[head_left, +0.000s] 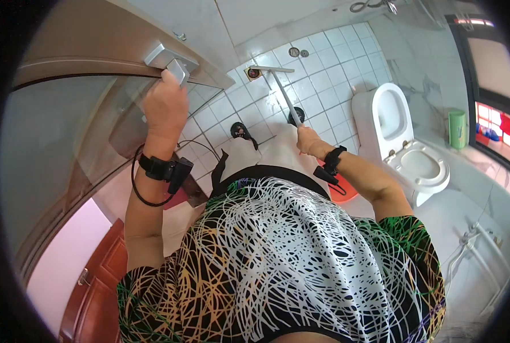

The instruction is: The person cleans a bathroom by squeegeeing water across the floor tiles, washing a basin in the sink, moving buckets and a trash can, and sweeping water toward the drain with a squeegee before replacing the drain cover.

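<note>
My left hand (166,106) is closed on the silver handle (176,72) of the door (94,43) at the upper left; it is slightly blurred. Lower and to the right, my right hand (310,140) is wrapped round the grey pole of a floor squeegee (283,94). The squeegee's long flat head lies on the white tiled floor (323,74), beside a square drain opening (253,73). Both wrists wear black straps with small devices.
A white toilet (389,117) with its lid raised stands at the right. A green container (456,129) is by the window. Part of a red basin (344,188) shows beside my right forearm. Two round drain covers (294,52) lie ahead. A brown wooden door (97,286) is at the lower left.
</note>
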A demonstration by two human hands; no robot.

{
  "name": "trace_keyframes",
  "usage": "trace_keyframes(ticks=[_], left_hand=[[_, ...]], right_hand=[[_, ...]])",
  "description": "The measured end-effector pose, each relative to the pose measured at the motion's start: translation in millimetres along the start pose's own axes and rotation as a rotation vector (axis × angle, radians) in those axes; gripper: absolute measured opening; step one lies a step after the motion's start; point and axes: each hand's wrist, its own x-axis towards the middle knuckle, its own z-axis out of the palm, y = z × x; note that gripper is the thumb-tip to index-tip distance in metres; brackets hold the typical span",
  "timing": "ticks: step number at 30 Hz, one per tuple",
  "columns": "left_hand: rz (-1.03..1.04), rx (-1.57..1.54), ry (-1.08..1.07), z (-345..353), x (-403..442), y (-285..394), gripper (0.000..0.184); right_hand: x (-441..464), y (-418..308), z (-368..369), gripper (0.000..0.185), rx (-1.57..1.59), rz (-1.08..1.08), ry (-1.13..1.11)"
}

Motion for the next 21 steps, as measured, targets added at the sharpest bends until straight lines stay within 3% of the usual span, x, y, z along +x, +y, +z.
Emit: trace_keyframes(ticks=[9, 12, 13, 16, 17, 21], left_hand=[[-0.006, 0.014, -0.035, 2, 19, 19, 0.027], [-0.015, -0.026, -0.021, 2, 25, 21, 0.027], [-0.017, -0.038, -0.022, 3, 27, 20, 0.027], [-0.04, -0.082, -0.019, 9, 22, 12, 0.027], [-0.048, -0.099, -0.025, 17, 16, 5, 0.028], [-0.068, -0.1, -0.076, 11, -8, -9, 0.029]], right_hand=[[-4, 15, 1, 0.03, 0.099, 0.068, 0.165], [-24, 28, -29, 0.02, 0.221, -0.012, 0.227], [-39, 20, -52, 0.023, 0.448, 0.154, 0.045], [-43, 43, -51, 0.024, 0.673, 0.11, 0.119], [-40, 44, -55, 0.022, 0.84, 0.089, 0.022], [-41, 32, -80, 0.012, 1.025, 0.133, -0.097]])
